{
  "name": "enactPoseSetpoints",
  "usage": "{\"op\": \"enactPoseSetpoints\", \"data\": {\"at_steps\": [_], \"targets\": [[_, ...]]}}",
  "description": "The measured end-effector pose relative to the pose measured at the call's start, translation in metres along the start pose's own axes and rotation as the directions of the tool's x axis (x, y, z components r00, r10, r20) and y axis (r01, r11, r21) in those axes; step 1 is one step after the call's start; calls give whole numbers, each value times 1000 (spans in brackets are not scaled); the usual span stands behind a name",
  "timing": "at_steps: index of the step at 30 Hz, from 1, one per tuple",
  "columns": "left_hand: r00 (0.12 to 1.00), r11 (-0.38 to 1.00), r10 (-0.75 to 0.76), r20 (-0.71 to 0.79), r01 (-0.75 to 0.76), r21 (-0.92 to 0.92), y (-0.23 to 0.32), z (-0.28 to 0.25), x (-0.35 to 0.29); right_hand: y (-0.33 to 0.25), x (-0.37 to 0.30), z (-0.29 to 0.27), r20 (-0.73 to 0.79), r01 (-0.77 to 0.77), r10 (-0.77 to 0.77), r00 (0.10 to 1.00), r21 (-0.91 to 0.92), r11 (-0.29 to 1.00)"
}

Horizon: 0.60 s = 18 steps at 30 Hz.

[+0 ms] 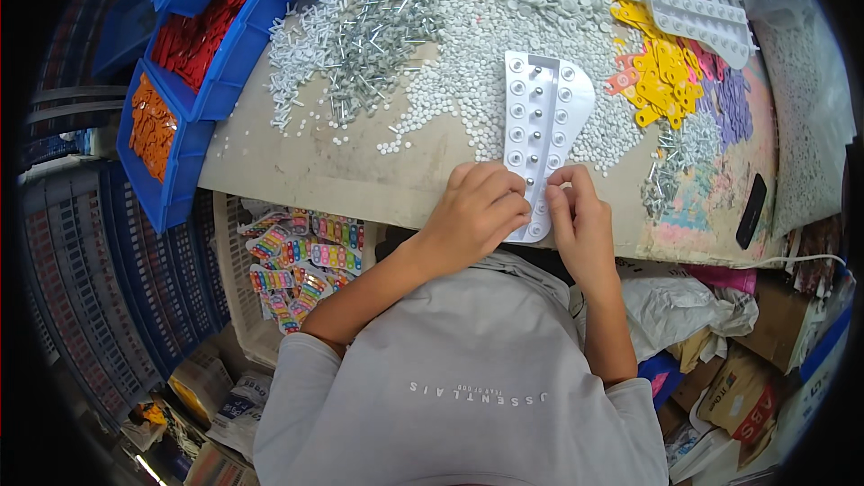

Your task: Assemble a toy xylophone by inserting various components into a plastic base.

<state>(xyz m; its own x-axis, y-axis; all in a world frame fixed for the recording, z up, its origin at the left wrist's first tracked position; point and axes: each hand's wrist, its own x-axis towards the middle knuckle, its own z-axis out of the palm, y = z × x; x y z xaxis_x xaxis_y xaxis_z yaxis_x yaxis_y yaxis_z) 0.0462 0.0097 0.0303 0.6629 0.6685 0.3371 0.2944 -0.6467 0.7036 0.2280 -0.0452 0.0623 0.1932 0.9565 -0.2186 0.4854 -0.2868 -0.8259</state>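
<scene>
The white tray [548, 130] is lying at the bench's [333, 169] near edge; there the left hand [474, 211] and right hand [580, 216] are curling over it, each grip's contents impossible to tell.

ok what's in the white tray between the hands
Round white cups line both sides of the white tray, with silver pin tips down the middle. The left hand and right hand cover parts of its near end; what's there can't be seen.

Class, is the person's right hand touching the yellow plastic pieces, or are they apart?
Apart. The head view shows white beads on the table in a plain gap between the right hand and the yellow plastic pieces.
</scene>
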Motion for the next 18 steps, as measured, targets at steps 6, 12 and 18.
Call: {"op": "enactPoseSetpoints", "data": {"at_steps": [6,12,18], "targets": [[1000,1000,-7,-5,7,-1,1,0,0,-2,2,1,12,-7,7,1000,12,1000],[984,987,140,110,-147,59,0,-10,8,-1,2,-4,11,-15,15,1000,-2,1000],[984,991,130,125,-134,20,2,-9,-7,-1,2,-2,21,23,-24,1000,36,999]]}}
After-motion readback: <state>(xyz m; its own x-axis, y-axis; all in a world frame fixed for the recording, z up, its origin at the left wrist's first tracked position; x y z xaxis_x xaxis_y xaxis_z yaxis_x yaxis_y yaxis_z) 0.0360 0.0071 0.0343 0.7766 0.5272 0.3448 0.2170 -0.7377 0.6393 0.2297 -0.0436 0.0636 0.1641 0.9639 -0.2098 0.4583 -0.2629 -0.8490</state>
